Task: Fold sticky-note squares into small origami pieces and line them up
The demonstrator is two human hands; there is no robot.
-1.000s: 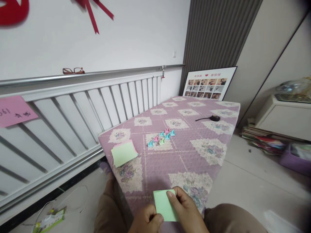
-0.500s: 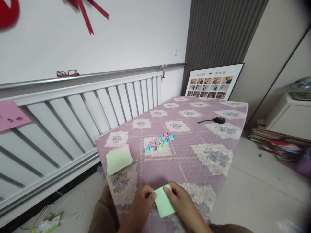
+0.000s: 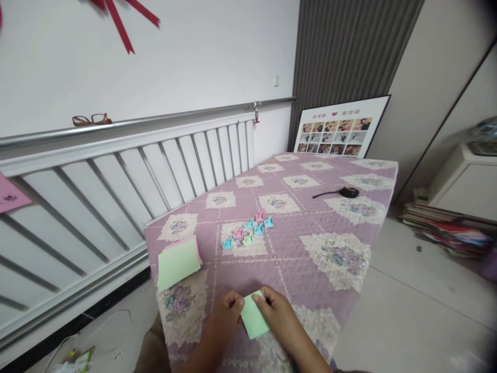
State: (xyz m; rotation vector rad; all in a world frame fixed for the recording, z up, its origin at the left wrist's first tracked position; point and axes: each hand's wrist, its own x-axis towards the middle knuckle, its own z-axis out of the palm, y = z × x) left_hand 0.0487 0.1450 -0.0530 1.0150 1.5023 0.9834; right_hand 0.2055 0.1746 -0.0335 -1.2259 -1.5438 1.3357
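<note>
A light green square of paper (image 3: 254, 320) is held between my two hands above the near end of the table. My left hand (image 3: 229, 311) pinches its upper left corner with thumb and fingers. My right hand (image 3: 274, 313) grips the upper right side, thumb lying across the front and fingers behind. Beyond them several small folded paper pieces (image 3: 247, 238) in blue, pink and green lie grouped on the cloth. To the left rests a stack of coloured paper sheets (image 3: 178, 264), pale green on top.
A lilac floral cloth (image 3: 236, 269) covers the table. Toward its far right lies a black tape measure (image 3: 349, 192) with a strap. A white radiator (image 3: 166, 166) runs along the left, with glasses (image 3: 92, 119) on the pipe above. A photo board (image 3: 337, 127) leans behind the table.
The view has turned slightly to the right, so most things sit further left. Both hands keep hold of the green paper, which looks slightly less tall in view.
</note>
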